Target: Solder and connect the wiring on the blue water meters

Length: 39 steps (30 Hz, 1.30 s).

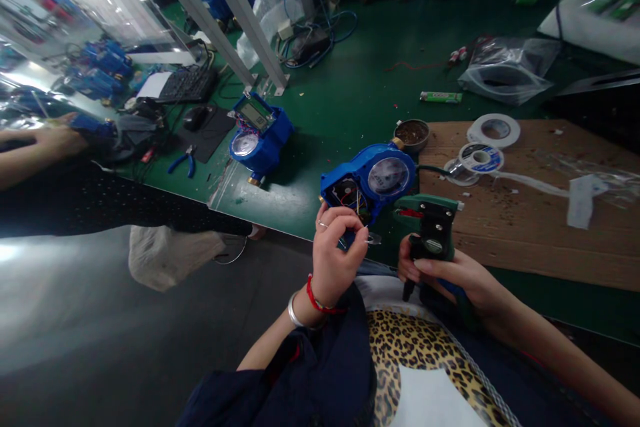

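A blue meter (367, 180) with a round clear dial lies near the table edge, its compartment uncovered and thin wires showing inside. My left hand (340, 250) is at the lower rim of that compartment, thumb and forefinger pinched together; what lies between the fingertips is too small to name. In my right hand (440, 273) is a green and black wire stripper (434, 227), its head just right of the meter, my fingers wrapped round its handles. A second blue meter (260, 137), with a raised display board, stands farther left.
Tape rolls (493, 130) and a solder spool (481, 157) lie on cardboard (530, 240) at right. A round tin (413, 135) sits behind the meter. Blue pliers (184, 161) and a mouse (196, 118) are left. Another person's arm (40, 150) reaches in at far left.
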Motion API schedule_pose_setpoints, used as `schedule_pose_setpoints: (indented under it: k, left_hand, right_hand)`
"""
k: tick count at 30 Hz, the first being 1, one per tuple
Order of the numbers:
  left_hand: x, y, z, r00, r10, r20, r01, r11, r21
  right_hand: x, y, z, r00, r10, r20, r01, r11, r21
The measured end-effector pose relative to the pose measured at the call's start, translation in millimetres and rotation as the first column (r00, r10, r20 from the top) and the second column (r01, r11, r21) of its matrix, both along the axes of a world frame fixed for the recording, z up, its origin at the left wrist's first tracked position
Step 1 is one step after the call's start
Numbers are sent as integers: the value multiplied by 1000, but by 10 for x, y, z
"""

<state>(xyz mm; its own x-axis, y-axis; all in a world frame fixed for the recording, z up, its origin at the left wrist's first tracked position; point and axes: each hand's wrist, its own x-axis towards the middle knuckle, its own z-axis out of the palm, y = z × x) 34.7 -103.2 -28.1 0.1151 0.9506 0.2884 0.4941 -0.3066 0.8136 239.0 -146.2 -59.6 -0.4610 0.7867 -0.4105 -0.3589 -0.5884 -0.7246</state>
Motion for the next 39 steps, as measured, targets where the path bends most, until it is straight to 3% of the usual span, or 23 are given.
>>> schedule_pose_setpoints:
  k: [11, 24, 27, 32, 35, 39]
  left_hand:
    - [4, -8, -40, 987, 60, 151, -54, 998, -42]
    - [11, -12, -33, 982, 76, 171, -66, 996, -61]
    - [-25, -17, -36, 996, 35, 87, -35, 999, -9]
    - [-195, 92, 31, 975, -17, -222, 74, 965, 250]
    - [-296, 274, 149, 927, -74, -367, 203, 923, 328]
    - [-315, 517, 322, 800, -240, -549, 441, 856, 268]
  right_hand:
    - [-2, -46, -28, 996, -59, -64, 57, 998, -34]
    - [-17, -50, -130, 996, -50, -77, 50, 999, 3]
    - [-11, -42, -123, 996, -57, -66, 57, 998, 6]
    - [11, -37, -105, 995, -74, -68, 75, 997, 15]
    - [24, -44, -118, 993, -83, -85, 84, 996, 19]
    - [36, -59, -113, 991, -106, -87, 107, 994, 9]
